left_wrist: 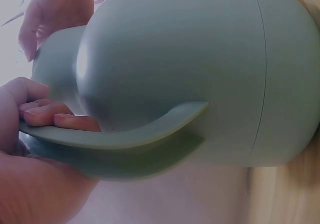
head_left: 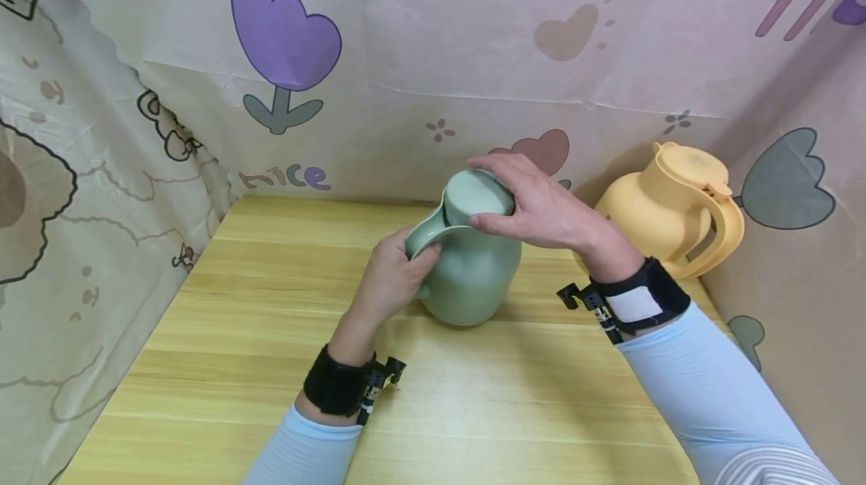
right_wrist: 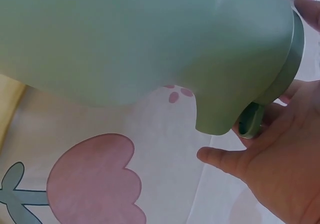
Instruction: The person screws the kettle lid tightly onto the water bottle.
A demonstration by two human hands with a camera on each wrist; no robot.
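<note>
A pale green thermos jug stands on the wooden table, its base touching the wood. My left hand grips the jug's curved handle, with the fingers wrapped through the loop in the left wrist view. On the jug's mouth sits a round green lid. My right hand holds this lid from the right, thumb on the near side and fingers at the far side. The right wrist view shows the jug's spout beside the right hand; part of the lid is hidden by the fingers.
A yellow thermos jug stands at the table's back right, close to the right forearm. Printed cloth hangs behind and along both sides of the wooden table. Each wrist wears a black strap with a small mount.
</note>
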